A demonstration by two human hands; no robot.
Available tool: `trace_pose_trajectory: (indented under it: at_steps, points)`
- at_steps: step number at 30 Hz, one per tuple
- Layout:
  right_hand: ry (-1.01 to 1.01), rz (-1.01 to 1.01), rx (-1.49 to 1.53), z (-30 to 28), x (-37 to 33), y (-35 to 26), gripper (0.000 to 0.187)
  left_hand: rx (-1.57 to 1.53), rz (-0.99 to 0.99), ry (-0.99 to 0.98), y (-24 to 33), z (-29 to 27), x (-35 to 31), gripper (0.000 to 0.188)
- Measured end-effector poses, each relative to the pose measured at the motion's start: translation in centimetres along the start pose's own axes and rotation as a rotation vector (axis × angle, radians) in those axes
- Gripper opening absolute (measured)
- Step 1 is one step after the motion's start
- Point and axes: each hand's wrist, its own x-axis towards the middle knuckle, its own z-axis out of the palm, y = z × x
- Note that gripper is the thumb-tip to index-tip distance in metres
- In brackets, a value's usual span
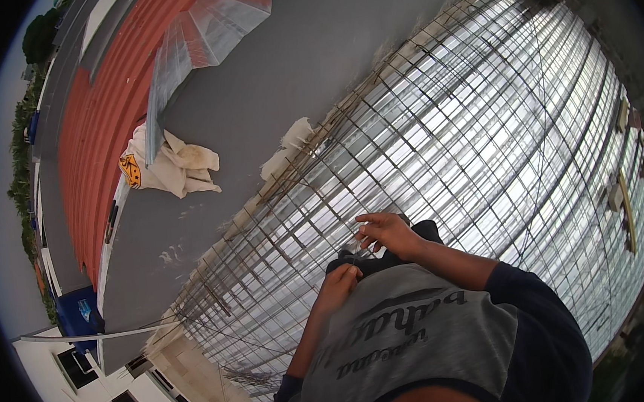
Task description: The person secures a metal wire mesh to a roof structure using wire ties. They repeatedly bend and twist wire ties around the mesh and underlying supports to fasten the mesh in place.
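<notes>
My left hand [341, 280] is held low in front of my waist, its fingers curled together against the dark clothing [348, 262]. Whatever it grips there, if anything, is too small or hidden to make out. Just to the right and a little farther out, my right hand [387, 234] hovers with the index finger stretched leftward and the other fingers loosely bent and apart. No object shows clearly in it. Beneath both hands spreads a steel rebar mesh [364, 148] over shiny corrugated metal sheets [476, 136].
A grey wall surface [253, 93] borders the mesh on the left. On it lies a crumpled off-white sack [179, 165], beside bent metal flashing [195, 33] and a red corrugated roof [97, 135]. Wood pieces [627, 211] lie far right. A white building [87, 386] stands lower left.
</notes>
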Motion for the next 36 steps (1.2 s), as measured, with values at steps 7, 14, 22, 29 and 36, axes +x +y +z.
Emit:
trace_pose_trajectory:
  at_steps: [7,14,22,29,36]
  points:
    - [-0.097,-0.008,-0.047,4.0,1.6,1.1,0.049,-0.244,0.008,0.018,-2.6,-1.3,-1.6,0.028]
    - [-0.034,-0.001,-0.014,10.6,2.8,2.8,0.046,-0.491,0.134,0.021,-7.2,-5.2,-3.1,0.023]
    - [0.007,-0.022,-0.13,20.0,4.5,5.9,0.05,-0.425,0.164,0.102,-12.3,-12.5,-7.6,0.025]
    - [-0.16,0.004,-0.288,25.9,5.5,7.2,0.051,-0.495,0.163,0.138,-15.6,-15.8,-9.7,0.027]
    - [-0.143,0.004,-0.258,27.1,5.9,7.1,0.053,-0.454,0.209,0.185,-15.3,-16.7,-11.0,0.025]
